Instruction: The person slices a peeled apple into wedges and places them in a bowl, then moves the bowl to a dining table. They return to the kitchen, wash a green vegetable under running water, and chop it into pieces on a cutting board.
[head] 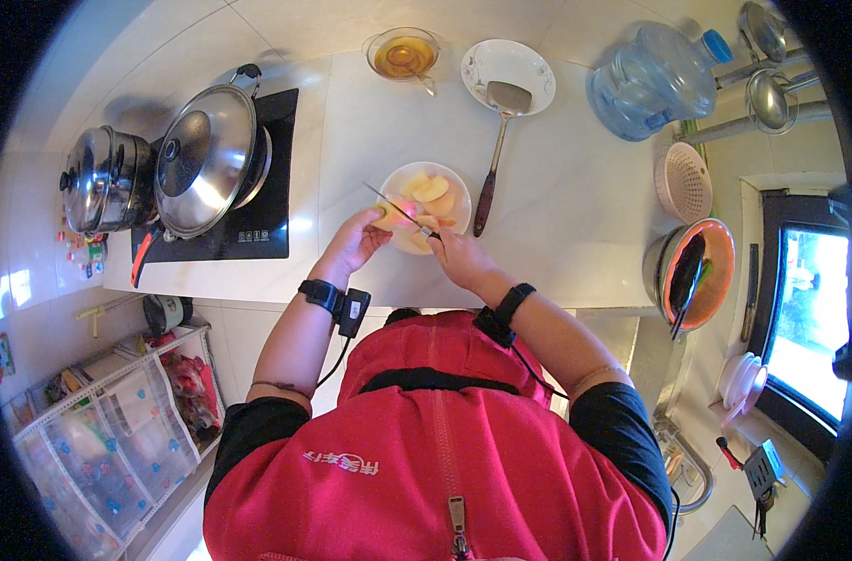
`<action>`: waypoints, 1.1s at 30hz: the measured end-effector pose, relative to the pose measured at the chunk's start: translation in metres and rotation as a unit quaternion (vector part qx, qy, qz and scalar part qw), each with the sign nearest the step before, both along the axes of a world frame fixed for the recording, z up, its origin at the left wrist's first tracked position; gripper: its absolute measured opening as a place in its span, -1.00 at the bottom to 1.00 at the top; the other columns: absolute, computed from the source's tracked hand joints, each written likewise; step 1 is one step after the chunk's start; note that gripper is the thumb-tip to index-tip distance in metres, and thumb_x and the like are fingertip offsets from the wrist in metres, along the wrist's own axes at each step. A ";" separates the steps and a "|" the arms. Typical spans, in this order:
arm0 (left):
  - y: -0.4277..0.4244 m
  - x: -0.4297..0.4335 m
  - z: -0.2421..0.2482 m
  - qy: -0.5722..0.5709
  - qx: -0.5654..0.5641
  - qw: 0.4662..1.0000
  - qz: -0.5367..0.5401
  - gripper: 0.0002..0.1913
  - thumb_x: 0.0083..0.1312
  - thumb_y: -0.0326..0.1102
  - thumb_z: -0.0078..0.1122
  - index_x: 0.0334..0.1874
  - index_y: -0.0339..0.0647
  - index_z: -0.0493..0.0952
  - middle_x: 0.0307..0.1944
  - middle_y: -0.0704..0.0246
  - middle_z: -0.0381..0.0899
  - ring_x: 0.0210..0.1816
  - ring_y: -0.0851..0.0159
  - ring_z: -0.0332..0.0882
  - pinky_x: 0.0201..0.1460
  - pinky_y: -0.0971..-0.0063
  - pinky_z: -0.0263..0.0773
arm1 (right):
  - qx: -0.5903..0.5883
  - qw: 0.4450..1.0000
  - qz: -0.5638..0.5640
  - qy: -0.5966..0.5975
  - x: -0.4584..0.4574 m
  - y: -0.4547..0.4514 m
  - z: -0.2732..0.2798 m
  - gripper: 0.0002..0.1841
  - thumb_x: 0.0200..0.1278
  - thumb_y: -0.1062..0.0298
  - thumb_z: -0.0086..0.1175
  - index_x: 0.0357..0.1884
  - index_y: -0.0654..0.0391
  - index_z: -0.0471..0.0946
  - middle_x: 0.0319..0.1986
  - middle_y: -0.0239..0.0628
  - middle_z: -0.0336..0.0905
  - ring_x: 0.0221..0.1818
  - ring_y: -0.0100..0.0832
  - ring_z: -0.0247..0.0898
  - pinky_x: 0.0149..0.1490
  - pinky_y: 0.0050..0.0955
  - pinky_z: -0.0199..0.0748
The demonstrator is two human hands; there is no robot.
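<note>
My left hand [359,240] holds a piece of fruit with red and pale yellow skin [395,213], perhaps apple, above the near left part of a white plate [461,200]. In my right hand [462,258] is the dark handle of a thin-bladed knife [391,201], its blade crossing the fruit and pointing up and left. Several pale cut fruit slices [436,188] lie on the plate under and beyond the knife. Just right of the plate, a metal spatula [497,151] rests with its head on a patterned white dish [474,66].
On the left, a lidded wok [208,161] and a steel pot [93,189] stand at a black induction cooktop [275,210]. A glass bowl of amber liquid [387,52] sits at the back. Rightward are a blue water jug [650,80], a pink strainer [684,182] and an orange bowl [724,280].
</note>
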State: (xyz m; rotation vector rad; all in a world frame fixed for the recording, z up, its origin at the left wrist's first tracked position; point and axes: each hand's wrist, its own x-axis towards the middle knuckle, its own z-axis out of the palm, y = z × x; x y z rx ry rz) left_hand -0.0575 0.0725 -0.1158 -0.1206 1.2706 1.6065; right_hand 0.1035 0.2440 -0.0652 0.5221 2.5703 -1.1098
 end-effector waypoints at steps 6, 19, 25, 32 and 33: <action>0.005 0.005 0.014 0.018 -0.004 1.000 -0.003 -0.69 0.21 -0.19 0.23 -0.09 -0.21 0.50 -0.18 0.31 0.59 -0.17 0.36 0.56 -0.11 0.48 0.52 | -0.003 1.000 -0.028 -0.001 -0.001 0.000 0.000 -0.54 0.42 0.03 -0.26 0.05 0.27 0.34 -0.32 0.22 0.56 -0.23 0.19 0.51 -0.11 0.08 0.45; 0.007 0.002 0.008 -0.005 0.049 0.999 -0.010 -0.65 0.28 -0.20 0.14 -0.01 -0.30 0.46 -0.09 0.27 0.58 -0.11 0.35 0.55 -0.01 0.47 0.48 | -0.022 0.997 -0.071 -0.021 0.003 0.004 -0.024 -0.56 0.43 0.06 -0.25 -0.02 0.28 0.40 -0.32 0.23 0.55 -0.22 0.21 0.48 -0.09 0.07 0.42; 0.007 -0.001 0.017 0.028 0.079 0.996 0.006 -0.63 0.28 -0.24 0.08 0.05 -0.34 0.46 0.00 0.24 0.57 0.03 0.31 0.52 0.17 0.43 0.39 | -0.059 0.992 -0.107 0.016 0.010 0.004 -0.018 -0.55 0.44 0.06 -0.27 0.03 0.27 0.40 -0.27 0.26 0.53 -0.17 0.22 0.46 -0.08 0.08 0.40; 0.004 0.005 0.011 0.073 0.061 0.993 0.076 -0.60 0.23 -0.46 0.02 0.13 -0.46 0.38 0.01 0.17 0.56 0.13 0.26 0.48 0.27 0.34 0.34 | -0.102 0.987 -0.100 0.073 0.027 0.013 0.032 -0.63 0.44 0.11 -0.20 -0.22 0.27 0.43 -0.39 0.22 0.49 -0.26 0.20 0.43 -0.17 0.02 0.36; 0.003 0.004 0.009 0.069 0.063 0.992 0.082 -0.60 0.23 -0.46 0.04 0.12 -0.44 0.38 0.00 0.19 0.57 0.12 0.27 0.49 0.26 0.36 0.34 | -0.101 0.988 -0.085 0.086 0.030 0.013 0.035 -0.65 0.44 0.12 -0.19 -0.25 0.26 0.42 -0.41 0.19 0.49 -0.28 0.18 0.43 -0.21 -0.01 0.35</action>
